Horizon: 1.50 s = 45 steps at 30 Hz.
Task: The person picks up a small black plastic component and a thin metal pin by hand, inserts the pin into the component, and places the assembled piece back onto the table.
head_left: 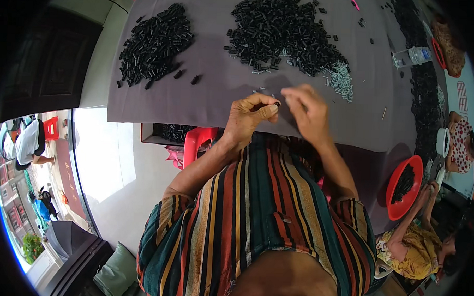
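My left hand (251,114) is closed in a pinch near the front edge of the table, with a small black cylindrical piece (277,104) at its fingertips. Just to its right, my right hand (310,111) is raised with bent fingers. Motion blurs its fingertips, so whether they hold anything cannot be made out. A few small silvery pins (261,90) lie on the cloth beyond my hands. Farther off is a large heap of black cylindrical pieces (283,32), with a pile of silvery pins (340,81) at its right edge. Another black heap (156,43) lies to the left.
A grey cloth (212,108) covers the table. Toward the right are a clear plastic bottle (411,57), a thin stick (384,112) and a red basin (405,198) with black pieces inside. Other people sit along the right side. A red stool (195,141) stands below the table edge.
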Each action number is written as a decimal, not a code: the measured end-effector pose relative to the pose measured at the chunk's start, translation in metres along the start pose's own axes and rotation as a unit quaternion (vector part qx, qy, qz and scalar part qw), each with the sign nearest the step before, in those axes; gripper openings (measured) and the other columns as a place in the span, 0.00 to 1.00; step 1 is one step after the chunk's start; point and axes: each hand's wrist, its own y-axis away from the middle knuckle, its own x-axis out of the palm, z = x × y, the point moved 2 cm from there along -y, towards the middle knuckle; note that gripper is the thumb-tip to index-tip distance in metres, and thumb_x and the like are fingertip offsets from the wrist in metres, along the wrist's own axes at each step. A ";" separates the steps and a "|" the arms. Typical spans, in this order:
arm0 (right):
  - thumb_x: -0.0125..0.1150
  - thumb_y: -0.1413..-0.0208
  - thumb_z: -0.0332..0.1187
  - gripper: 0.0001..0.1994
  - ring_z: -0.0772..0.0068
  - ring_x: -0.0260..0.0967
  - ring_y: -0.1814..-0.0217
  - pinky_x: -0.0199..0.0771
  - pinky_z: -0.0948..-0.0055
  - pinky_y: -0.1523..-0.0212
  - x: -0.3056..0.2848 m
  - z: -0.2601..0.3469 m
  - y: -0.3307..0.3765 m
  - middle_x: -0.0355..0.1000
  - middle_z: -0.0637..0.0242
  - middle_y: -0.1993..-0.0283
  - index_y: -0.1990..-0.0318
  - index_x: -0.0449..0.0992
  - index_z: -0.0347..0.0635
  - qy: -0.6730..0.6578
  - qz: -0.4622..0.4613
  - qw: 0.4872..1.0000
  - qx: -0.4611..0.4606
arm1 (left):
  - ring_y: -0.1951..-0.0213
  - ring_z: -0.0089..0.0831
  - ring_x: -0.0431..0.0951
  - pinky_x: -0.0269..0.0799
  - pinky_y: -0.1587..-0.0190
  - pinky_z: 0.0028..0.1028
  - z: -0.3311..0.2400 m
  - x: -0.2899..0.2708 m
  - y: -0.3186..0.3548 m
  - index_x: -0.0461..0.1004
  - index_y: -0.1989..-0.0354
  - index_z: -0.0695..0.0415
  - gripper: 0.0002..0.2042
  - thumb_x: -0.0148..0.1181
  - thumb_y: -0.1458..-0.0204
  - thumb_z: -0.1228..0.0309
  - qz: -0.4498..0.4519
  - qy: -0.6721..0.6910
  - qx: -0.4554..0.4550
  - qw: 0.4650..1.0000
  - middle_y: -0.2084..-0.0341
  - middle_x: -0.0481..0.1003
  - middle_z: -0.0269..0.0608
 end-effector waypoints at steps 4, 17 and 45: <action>0.53 0.50 0.24 0.04 0.60 0.68 0.73 0.67 0.69 0.71 0.005 -0.033 -0.047 0.67 0.59 0.71 0.67 0.73 0.37 0.092 -0.018 0.995 0.016 | 0.72 0.22 0.72 0.69 0.65 0.23 -0.006 0.002 0.004 0.74 0.65 0.62 0.06 0.57 0.50 0.75 0.040 0.013 0.003 0.999 0.75 0.72 0.35; 0.54 0.53 0.22 0.07 0.58 0.67 0.68 0.69 0.66 0.67 0.025 -0.056 -0.069 0.66 0.60 0.67 0.65 0.68 0.40 0.242 0.040 0.968 -0.043 | 0.74 0.23 0.71 0.67 0.67 0.21 -0.009 0.008 0.010 0.73 0.67 0.62 0.05 0.57 0.50 0.75 0.059 0.020 -0.004 0.998 0.78 0.70 0.35; 0.57 0.51 0.20 0.05 0.84 0.63 0.67 0.65 0.84 0.67 -0.019 -0.001 -0.003 0.68 0.67 0.66 0.66 0.72 0.35 -0.264 -0.009 0.965 -0.011 | 0.76 0.15 0.69 0.67 0.74 0.16 -0.031 0.035 -0.002 0.72 0.70 0.64 0.03 0.58 0.52 0.78 0.030 -0.092 0.105 0.990 0.79 0.72 0.32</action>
